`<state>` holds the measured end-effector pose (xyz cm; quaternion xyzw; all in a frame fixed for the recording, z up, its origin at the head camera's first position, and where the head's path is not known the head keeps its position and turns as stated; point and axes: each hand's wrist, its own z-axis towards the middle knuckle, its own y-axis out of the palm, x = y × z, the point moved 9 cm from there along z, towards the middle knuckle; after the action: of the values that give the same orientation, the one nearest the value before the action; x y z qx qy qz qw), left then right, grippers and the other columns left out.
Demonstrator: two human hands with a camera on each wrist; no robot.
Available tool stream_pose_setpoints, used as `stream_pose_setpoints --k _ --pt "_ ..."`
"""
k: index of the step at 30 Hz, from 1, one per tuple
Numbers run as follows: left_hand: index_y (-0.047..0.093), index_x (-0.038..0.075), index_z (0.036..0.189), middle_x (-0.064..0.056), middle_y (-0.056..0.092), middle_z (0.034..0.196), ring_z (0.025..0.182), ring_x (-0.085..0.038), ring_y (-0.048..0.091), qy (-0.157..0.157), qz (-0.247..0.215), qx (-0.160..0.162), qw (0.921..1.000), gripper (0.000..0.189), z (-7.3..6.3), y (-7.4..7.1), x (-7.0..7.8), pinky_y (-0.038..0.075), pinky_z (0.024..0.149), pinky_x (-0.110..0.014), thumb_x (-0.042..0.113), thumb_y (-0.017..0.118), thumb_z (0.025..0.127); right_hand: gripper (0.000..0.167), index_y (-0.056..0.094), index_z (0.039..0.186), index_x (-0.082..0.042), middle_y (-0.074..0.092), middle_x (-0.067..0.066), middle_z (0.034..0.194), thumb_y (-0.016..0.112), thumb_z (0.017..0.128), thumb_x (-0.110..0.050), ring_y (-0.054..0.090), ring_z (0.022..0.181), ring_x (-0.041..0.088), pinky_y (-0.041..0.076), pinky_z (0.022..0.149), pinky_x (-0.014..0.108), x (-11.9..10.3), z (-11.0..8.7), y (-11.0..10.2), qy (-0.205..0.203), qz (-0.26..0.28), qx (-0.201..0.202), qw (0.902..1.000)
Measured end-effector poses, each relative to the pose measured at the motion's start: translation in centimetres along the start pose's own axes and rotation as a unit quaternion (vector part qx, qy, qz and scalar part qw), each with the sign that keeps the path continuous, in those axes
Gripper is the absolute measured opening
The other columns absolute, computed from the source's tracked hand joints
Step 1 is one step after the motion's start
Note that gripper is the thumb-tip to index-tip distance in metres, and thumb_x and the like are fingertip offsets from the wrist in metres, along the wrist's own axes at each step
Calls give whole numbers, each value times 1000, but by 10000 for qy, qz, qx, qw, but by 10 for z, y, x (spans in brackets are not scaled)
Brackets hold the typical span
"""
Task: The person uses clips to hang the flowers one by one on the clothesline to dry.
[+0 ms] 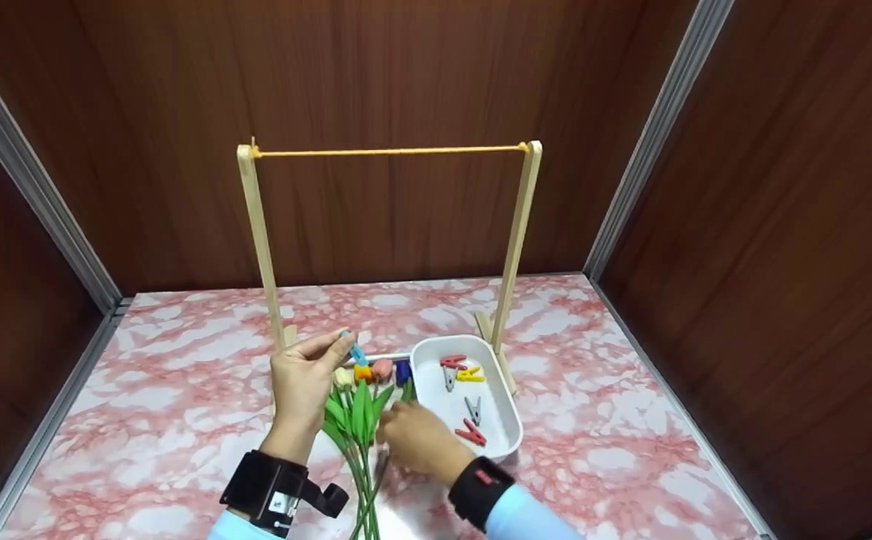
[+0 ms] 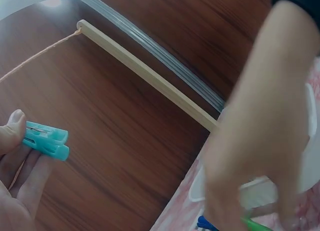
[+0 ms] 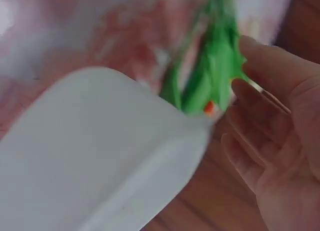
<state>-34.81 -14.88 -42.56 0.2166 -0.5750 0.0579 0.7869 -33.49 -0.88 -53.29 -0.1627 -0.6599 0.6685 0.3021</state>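
Observation:
My left hand (image 1: pixel 302 386) is raised left of centre and pinches a light blue clothespin (image 2: pixel 47 141) between thumb and fingers. Below and beside it lies a bunch of artificial tulips with green leaves (image 1: pixel 361 416) and long crossing stems. Their heads are a cream one (image 1: pixel 343 377), an orange one (image 1: pixel 362 373), a pink one (image 1: pixel 382 368) and a dark blue one (image 1: pixel 403 373). Over the right side of the bunch is my right hand (image 1: pixel 421 441); its fingers (image 3: pixel 250 106) are spread and loosely bent near the leaves, with nothing visibly held.
A white tray (image 1: pixel 507 420) on the right holds several red, grey and yellow clothespins (image 1: pixel 470 374). Behind stand two wooden posts (image 1: pixel 518 247) with an orange cord (image 1: pixel 391 152) stretched between their tops. Dark wood-grain walls (image 1: pixel 406 75) enclose the marbled pink table (image 1: pixel 593 450).

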Motion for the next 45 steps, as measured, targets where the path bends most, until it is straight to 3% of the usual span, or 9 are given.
stream_pose_setpoints --k 4,13,22,25,28,33,36,42,45 --pt "79 -5 97 -11 78 87 74 -14 74 86 217 -22 9997 19 -2 -3 1 62 70 -27 4 87 81 16 78 95 -33 69 -12 100 82 82 -24 60 95 11 51 83 27 -21 -1 21 -250 -1118 -225 9932" --pt "76 -11 101 -12 78 91 80 -12 75 123 6 -60 9999 24 0 -5 1 62 74 -24 0 85 82 13 77 83 -35 70 -15 90 78 84 -22 62 87 8 51 81 24 -32 6 27 -448 -1471 115 9880" --pt "78 -7 98 -12 78 91 80 -11 75 303 101 -91 9994 19 2 -7 6 61 73 -23 0 85 81 18 79 82 -30 69 -11 83 81 82 -13 64 74 8 54 72 24 -20 4 -9 -492 -904 741 9919" --pt "79 -6 96 -11 78 88 77 -10 74 367 205 -54 9991 18 3 -8 11 61 70 -22 1 86 81 20 81 88 -25 73 -8 88 82 82 -7 67 77 7 56 74 22 -9 4 -26 -474 -363 1058 9926" --pt "80 -4 95 -11 78 86 72 -11 73 380 303 -74 9988 17 4 -5 16 60 66 -23 2 86 81 20 81 95 -18 76 -3 98 80 84 -1 70 86 8 57 81 18 7 4 -46 -482 425 1470 9870" --pt "80 -2 97 -12 78 88 74 -13 74 431 353 -194 9983 17 9 2 31 61 67 -25 3 86 82 17 80 98 -12 76 3 101 73 90 2 71 92 14 57 85 18 43 2 -83 -388 1637 2101 9631" --pt "81 1 98 -12 78 90 80 -17 76 620 408 -375 9965 17 17 9 49 62 75 -29 7 86 82 15 79 99 -10 75 4 97 71 93 1 70 90 15 58 83 21 68 3 -104 -207 2291 2487 9409" --pt "82 13 99 -5 79 98 96 -20 76 1301 578 -896 9858 18 41 26 111 61 85 -33 21 85 83 17 77 105 -5 76 8 102 66 96 4 71 96 19 57 91 28 105 12 -149 41 3315 3192 8878" --pt "82 10 98 -5 79 97 99 -19 75 1795 337 -913 9789 17 57 29 149 60 88 -32 20 84 85 15 77 105 -4 74 9 102 65 98 1 71 99 20 58 91 30 115 24 -169 186 3853 3505 8534"
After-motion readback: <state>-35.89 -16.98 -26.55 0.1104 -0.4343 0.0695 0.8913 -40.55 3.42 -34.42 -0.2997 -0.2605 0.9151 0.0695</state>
